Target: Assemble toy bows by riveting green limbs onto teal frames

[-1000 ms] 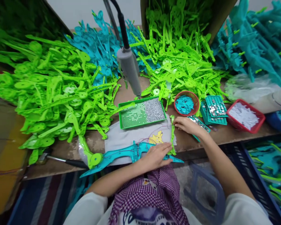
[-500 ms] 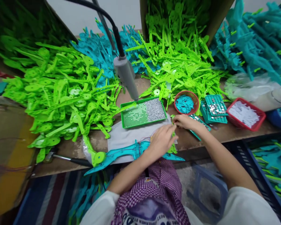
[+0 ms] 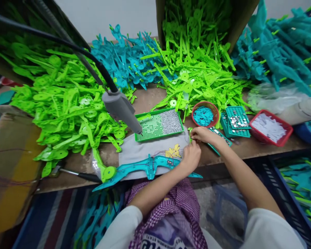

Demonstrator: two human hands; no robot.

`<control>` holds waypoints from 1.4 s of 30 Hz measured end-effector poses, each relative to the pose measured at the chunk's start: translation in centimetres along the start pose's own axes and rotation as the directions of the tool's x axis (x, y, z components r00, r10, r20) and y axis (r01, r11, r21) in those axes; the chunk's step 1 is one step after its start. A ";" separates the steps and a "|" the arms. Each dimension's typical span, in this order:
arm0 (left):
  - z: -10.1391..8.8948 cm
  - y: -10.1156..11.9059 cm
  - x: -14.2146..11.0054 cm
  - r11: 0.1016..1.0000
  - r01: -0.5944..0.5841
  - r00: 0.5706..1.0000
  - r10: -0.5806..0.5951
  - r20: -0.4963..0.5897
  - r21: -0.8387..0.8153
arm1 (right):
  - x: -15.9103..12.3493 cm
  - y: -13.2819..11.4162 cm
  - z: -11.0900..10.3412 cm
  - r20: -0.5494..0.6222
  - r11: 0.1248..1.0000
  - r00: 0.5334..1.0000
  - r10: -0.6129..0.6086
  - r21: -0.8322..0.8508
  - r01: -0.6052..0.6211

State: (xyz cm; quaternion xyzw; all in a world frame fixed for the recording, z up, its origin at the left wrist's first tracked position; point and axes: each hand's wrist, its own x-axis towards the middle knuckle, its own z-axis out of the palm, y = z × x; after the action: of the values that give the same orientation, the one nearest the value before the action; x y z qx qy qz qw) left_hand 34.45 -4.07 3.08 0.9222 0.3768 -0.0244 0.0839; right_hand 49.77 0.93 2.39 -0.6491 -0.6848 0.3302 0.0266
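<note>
My right hand [image 3: 203, 134] is pinched beside a narrow lime-green plastic part [image 3: 190, 132] at the cloth's right edge; what its fingertips hold is too small to make out. Just below, my left hand [image 3: 191, 157] has curled fingers that meet the right fingertips, their grip hidden. Under my left wrist lies a turquoise bow-shaped plastic shell [image 3: 134, 167] with thin wires and a small metal piece in it. A lime-green arm with a round disc [image 3: 109, 173] joins the shell's left end. Beneath them spreads a grey cloth [image 3: 134, 148] with a yellow cartoon figure.
A grey electric screwdriver [image 3: 121, 109] hangs over the left edge of a green tray [image 3: 142, 139] of small screws. Baskets of turquoise pieces [image 3: 203, 116] and white strips [image 3: 269, 127] stand right. Lime-green parts [image 3: 64, 103] are heaped behind. A hammer [image 3: 80, 175] lies left.
My left hand has moved right and down to my right fingertips, uncovering the cartoon figure and the shell's metal piece. The hanging screwdriver has swung left and down. My right hand stays nearly in place.
</note>
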 end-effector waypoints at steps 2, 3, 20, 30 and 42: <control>0.2 0.2 -0.7 0.996 -0.038 0.997 0.043 -0.066 0.085 | 0.0 0.1 0.0 0.009 1.000 1.000 0.001 0.016 -0.002; 0.3 0.1 -0.9 0.992 -0.066 0.994 0.075 -0.085 0.110 | 0.0 0.1 0.1 0.010 1.000 1.000 0.001 0.021 -0.002; -1.2 -2.0 -2.1 0.975 -0.219 0.975 0.218 0.038 0.036 | -0.8 0.6 0.7 -0.066 0.995 0.994 -0.090 0.034 0.092; -0.1 -6.2 -1.3 0.921 -0.187 0.968 0.233 0.097 -0.341 | -1.1 0.4 1.1 -0.117 0.995 0.988 -0.100 -0.002 0.100; 0.7 -10.4 1.2 0.674 0.042 0.950 0.201 0.238 -0.738 | -1.4 0.7 1.8 -0.170 0.995 0.980 -0.103 -0.002 0.104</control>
State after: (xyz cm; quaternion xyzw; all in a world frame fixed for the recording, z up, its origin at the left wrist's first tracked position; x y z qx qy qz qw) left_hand 28.01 3.94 0.83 0.8112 0.2962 -0.0067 0.5042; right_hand 49.80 -1.13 1.18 -0.6383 -0.7117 0.2742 0.1040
